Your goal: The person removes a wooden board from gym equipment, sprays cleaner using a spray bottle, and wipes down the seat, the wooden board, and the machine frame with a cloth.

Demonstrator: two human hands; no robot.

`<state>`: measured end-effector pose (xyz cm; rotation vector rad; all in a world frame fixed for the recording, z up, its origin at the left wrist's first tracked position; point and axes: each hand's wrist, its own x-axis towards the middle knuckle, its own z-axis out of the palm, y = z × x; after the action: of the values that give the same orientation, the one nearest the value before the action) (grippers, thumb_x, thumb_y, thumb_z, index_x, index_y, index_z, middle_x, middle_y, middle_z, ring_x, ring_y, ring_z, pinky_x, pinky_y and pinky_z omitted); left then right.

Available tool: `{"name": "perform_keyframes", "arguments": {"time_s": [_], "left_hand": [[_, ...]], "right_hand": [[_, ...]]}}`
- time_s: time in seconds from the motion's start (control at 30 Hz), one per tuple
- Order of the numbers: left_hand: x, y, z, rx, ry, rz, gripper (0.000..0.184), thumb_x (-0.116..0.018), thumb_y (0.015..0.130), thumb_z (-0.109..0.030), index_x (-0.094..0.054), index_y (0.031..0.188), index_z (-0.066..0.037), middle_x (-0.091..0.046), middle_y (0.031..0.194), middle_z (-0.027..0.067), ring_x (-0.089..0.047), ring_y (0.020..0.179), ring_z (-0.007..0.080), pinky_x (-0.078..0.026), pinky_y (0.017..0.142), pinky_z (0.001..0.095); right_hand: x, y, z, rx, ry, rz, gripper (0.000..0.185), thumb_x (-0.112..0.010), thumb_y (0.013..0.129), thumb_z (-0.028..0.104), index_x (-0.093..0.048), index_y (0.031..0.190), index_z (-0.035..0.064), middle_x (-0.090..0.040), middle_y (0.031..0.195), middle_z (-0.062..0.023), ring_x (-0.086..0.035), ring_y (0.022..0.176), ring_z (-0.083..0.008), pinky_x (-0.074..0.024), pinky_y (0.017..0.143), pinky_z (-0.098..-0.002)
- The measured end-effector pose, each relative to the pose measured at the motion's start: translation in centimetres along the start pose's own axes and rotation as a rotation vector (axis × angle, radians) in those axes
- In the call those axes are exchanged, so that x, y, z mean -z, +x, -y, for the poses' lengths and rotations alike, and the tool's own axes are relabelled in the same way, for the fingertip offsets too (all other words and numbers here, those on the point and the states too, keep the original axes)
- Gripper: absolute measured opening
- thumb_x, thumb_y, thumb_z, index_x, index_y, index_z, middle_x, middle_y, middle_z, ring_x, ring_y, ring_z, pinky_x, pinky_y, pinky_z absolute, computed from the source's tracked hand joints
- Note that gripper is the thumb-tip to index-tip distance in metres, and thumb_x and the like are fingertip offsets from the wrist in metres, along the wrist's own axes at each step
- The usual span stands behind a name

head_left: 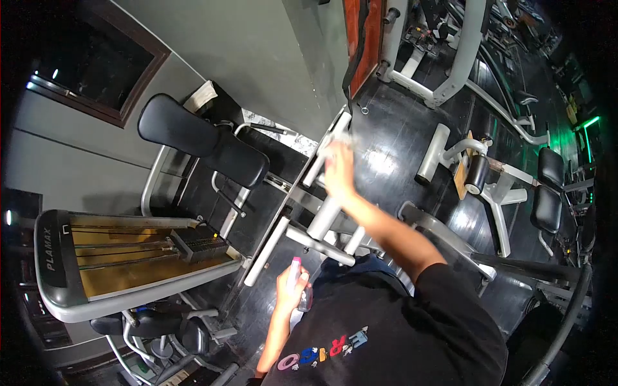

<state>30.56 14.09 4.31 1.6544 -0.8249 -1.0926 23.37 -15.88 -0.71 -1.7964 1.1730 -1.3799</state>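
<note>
My left hand (288,291) is closed around a spray bottle (294,271) with a white and pink top, held low in front of my body. The bottle's lower part is mostly hidden by the fingers. My right hand (338,168) reaches forward and is smeared by motion. A pale cloth (340,143) shows blurred at its fingers, pressed against or just over a grey metal bar (315,168) of a gym machine. Nearer to me, the machine's thick grey post (325,219) lies beneath my right forearm.
To the left stands a weight-stack machine (58,257) with a black padded seat (241,157) beyond it. A grey bench frame with black pads (550,167) is on the right. A grey wall (251,51) rises ahead, and dark shiny flooring (393,141) lies between the machines.
</note>
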Motion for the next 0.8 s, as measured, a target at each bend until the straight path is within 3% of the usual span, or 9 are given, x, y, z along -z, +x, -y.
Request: {"name": "perform_keyframes", "arguments": {"time_s": [0.13, 0.27, 0.33, 0.4, 0.47, 0.53, 0.63, 0.73, 0.8], "left_hand": [[0.3, -0.1, -0.1, 0.019, -0.004, -0.012, 0.02, -0.062, 0.088, -0.02, -0.057, 0.087, 0.0, -0.059, 0.072, 0.0036, -0.061, 0.061, 0.0123, -0.049, 0.057, 0.0271], [0.6, 1.0, -0.4, 0.022, 0.02, 0.039, 0.016, -0.062, 0.086, -0.016, -0.057, 0.085, -0.001, -0.059, 0.071, 0.0045, -0.061, 0.06, 0.0127, -0.049, 0.056, 0.0283], [1.0, 1.5, -0.6, 0.009, 0.057, 0.075, 0.015, -0.062, 0.086, -0.015, -0.057, 0.085, -0.001, -0.059, 0.07, 0.005, -0.061, 0.06, 0.0128, -0.049, 0.056, 0.0288], [1.2, 1.8, -0.8, -0.02, 0.075, 0.088, 0.014, -0.063, 0.084, -0.014, -0.057, 0.084, -0.001, -0.059, 0.069, 0.0061, -0.061, 0.059, 0.0132, -0.049, 0.056, 0.029], [1.5, 1.9, -0.7, -0.014, 0.074, 0.089, 0.014, -0.063, 0.084, -0.014, -0.057, 0.084, -0.002, -0.059, 0.068, 0.0057, -0.061, 0.058, 0.0131, -0.048, 0.056, 0.0288], [1.8, 1.9, -0.6, -0.01, 0.074, 0.092, 0.013, -0.063, 0.084, -0.014, -0.057, 0.083, -0.002, -0.059, 0.066, 0.0053, -0.061, 0.058, 0.0131, -0.048, 0.056, 0.0287], [2.1, 2.2, -0.1, 0.03, 0.125, 0.152, 0.013, -0.063, 0.084, -0.015, -0.057, 0.082, -0.003, -0.059, 0.064, 0.0037, -0.06, 0.058, 0.0125, -0.047, 0.057, 0.0288], [2.0, 2.6, 0.4, 0.006, 0.152, 0.227, 0.014, -0.064, 0.084, -0.016, -0.057, 0.082, -0.005, -0.058, 0.062, 0.0023, -0.058, 0.059, 0.0117, -0.046, 0.058, 0.0291], [1.9, 3.0, -0.3, -0.023, 0.199, 0.284, 0.016, -0.065, 0.084, -0.019, -0.057, 0.082, -0.005, -0.058, 0.063, 0.0026, -0.056, 0.059, 0.0114, -0.045, 0.058, 0.0288]], "right_hand": [[0.5, -8.0, 4.4, 0.215, 0.038, 0.263, 0.03, -0.055, 0.073, 0.0, -0.057, 0.103, 0.0061, -0.054, 0.115, -0.0166, -0.047, 0.114, -0.0376, -0.0363, 0.1, -0.0478], [1.4, -10.3, 3.0, 0.135, 0.146, 0.514, 0.029, -0.055, 0.078, 0.0, -0.056, 0.106, 0.0053, -0.058, 0.11, -0.0158, -0.054, 0.108, -0.0358, -0.0415, 0.096, -0.0445], [3.0, -10.1, 3.1, -0.326, 0.267, 0.685, 0.028, -0.053, 0.083, 0.0, -0.053, 0.111, 0.0037, -0.062, 0.103, -0.016, -0.062, 0.099, -0.0295, -0.0478, 0.088, -0.0402], [3.3, -10.1, 0.6, -0.19, 0.481, 0.462, 0.027, -0.047, 0.091, 0.001, -0.051, 0.117, 0.0009, -0.064, 0.099, -0.014, -0.063, 0.096, -0.0203, -0.0495, 0.084, -0.0351], [2.8, -10.2, -4.0, -0.334, 0.395, 0.229, 0.025, -0.04, 0.095, 0.007, -0.056, 0.113, 0.0001, -0.065, 0.1, -0.0114, -0.063, 0.095, -0.0194, -0.0499, 0.085, -0.0327], [4.6, -6.4, 0.7, -0.82, 0.725, -0.009, 0.027, -0.038, 0.099, 0.015, -0.057, 0.114, 0.0022, -0.065, 0.099, -0.0101, -0.064, 0.091, -0.0204, -0.0513, 0.082, -0.0332], [3.2, -4.4, 0.7, -1.106, 0.909, -0.036, 0.031, -0.039, 0.101, 0.022, -0.056, 0.117, 0.0026, -0.065, 0.098, -0.0083, -0.065, 0.088, -0.0187, -0.0525, 0.077, -0.0342], [-2.6, -7.2, 2.2, -0.941, 0.5, 0.054, 0.035, -0.042, 0.101, 0.031, -0.055, 0.117, 0.0028, -0.064, 0.092, -0.0046, -0.062, 0.083, -0.0157, -0.0506, 0.07, -0.031], [-1.3, -8.2, 4.0, -0.954, 0.607, 0.017, 0.032, -0.045, 0.099, 0.031, -0.055, 0.115, 0.0049, -0.064, 0.091, -0.0038, -0.061, 0.082, -0.0155, -0.0507, 0.071, -0.0316]]}}
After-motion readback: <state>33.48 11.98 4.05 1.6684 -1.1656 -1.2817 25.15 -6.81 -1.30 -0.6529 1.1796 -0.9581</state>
